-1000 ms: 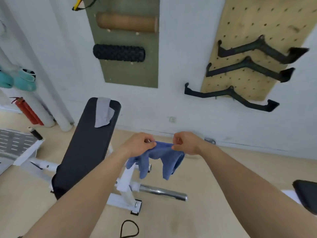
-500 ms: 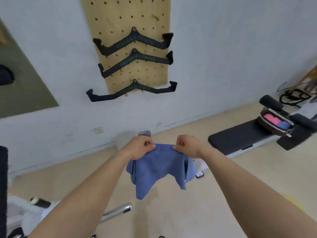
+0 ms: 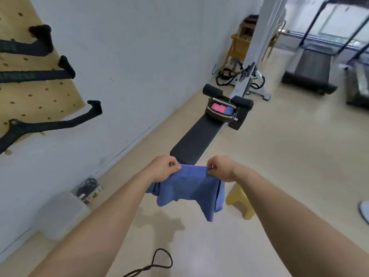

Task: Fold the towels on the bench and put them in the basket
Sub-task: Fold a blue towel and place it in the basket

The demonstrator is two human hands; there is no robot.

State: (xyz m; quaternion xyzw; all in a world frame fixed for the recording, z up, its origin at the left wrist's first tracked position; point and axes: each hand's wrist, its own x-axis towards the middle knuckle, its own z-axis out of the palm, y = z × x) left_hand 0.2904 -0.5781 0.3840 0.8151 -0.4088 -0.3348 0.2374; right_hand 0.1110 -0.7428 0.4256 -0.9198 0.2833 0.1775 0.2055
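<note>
Centrally, the left hand (image 3: 163,169) and the right hand (image 3: 222,169) hold a blue towel (image 3: 187,191) by its upper edge, in the air above the floor (image 3: 279,156). The fingers (image 3: 176,166) of each hand are curled and pinch the cloth against the thumb, one hand at each end of the taut edge. The rest of the towel hangs below in uneven folds, its lowest corner toward the right. Beyond the hands, a black padded counter (image 3: 197,140) runs away along the white wall (image 3: 139,56); whether the towel touches its near end cannot be told. At the counter's far end sits a dark basket (image 3: 219,116), holding a pink towel (image 3: 217,107) beside a second blue towel (image 3: 229,110). At left, a wooden pegboard (image 3: 30,94) on the wall carries black handles (image 3: 50,124). Just right of the hanging towel, a yellow stool (image 3: 242,198) stands on the floor; a treadmill (image 3: 311,68) stands well apart at far right. A black cord loop (image 3: 160,260) lies on the floor between the forearms.
</note>
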